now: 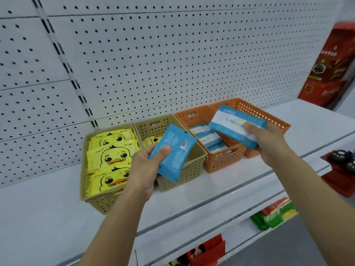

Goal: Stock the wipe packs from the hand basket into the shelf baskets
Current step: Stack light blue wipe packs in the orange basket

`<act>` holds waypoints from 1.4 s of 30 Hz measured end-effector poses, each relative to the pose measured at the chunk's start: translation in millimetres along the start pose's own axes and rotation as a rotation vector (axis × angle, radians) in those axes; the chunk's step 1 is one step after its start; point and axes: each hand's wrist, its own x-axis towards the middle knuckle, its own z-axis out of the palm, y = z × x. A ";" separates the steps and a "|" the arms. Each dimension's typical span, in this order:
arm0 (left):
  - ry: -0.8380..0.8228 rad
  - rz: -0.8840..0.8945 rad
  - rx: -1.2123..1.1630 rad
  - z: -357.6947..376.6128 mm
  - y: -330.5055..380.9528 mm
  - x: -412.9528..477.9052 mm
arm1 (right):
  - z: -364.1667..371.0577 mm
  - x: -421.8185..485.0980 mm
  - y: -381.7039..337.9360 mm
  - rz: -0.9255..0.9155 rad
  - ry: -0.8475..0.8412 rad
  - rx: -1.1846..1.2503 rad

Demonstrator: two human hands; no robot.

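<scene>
Our left hand (pixel 148 166) grips a blue plastic wipe pack with a barcode (pixel 172 152), thumb on top, over a tan perforated plastic basket (pixel 192 169). Our right hand (pixel 269 139) pinches a blue-and-white plastic wipe pack (pixel 234 123) above an orange perforated plastic basket (pixel 217 162) holding similar stacked packs (pixel 207 139), on the white metal shelf (pixel 57 208).

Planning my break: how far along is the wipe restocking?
Done: left tan basket full of duck packs; left orange basket holds blue packs. In hand: left hand grips a blue pack, right hand a blue-white pack. Left: second tan basket looks nearly empty; hand basket unseen.
</scene>
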 end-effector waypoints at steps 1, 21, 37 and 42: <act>0.013 0.015 0.008 2.2 1.3 5.1 | 0.3 16.8 -1.3 0.011 0.022 -0.039; 0.322 0.080 0.037 86.3 -18.8 95.6 | 38.3 171.1 51.3 -0.193 -0.812 -1.554; 0.347 0.477 0.552 119.7 -14.0 128.8 | 57.6 180.4 -15.9 0.196 -0.755 -0.512; 0.204 0.657 0.985 132.2 -32.3 145.7 | 59.0 189.0 -6.8 0.347 -0.741 -0.268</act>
